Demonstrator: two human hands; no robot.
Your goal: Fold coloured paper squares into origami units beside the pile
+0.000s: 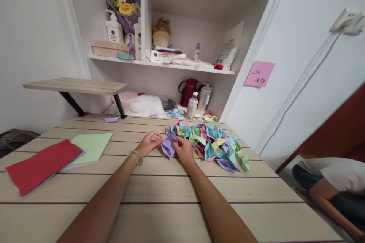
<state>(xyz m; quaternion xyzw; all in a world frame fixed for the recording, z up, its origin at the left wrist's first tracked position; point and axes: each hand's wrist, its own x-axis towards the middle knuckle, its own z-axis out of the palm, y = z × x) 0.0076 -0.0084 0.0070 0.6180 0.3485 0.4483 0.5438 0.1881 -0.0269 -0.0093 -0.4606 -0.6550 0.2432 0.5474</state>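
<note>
A purple folded paper [169,145] is held up just above the table, in front of a pile of folded paper boats [211,132]. My right hand [184,149] pinches its right side between thumb and fingers. At its left edge, my left hand [149,142] has its fingers curled, the tips pinched at the paper's corner. The boats are blue, green, pink, yellow, red and purple, heaped close behind and to the right of my right hand. Off to the left lie flat sheets, with a red sheet [42,165] on top and a light green sheet [92,146] beside it.
A small raised shelf [75,85] stands at the back left of the slatted table [148,201]. Behind the pile are a clear bottle [192,106], a dark red jug [188,93] and a plastic bag [146,105]. Another person [333,186] is at the lower right.
</note>
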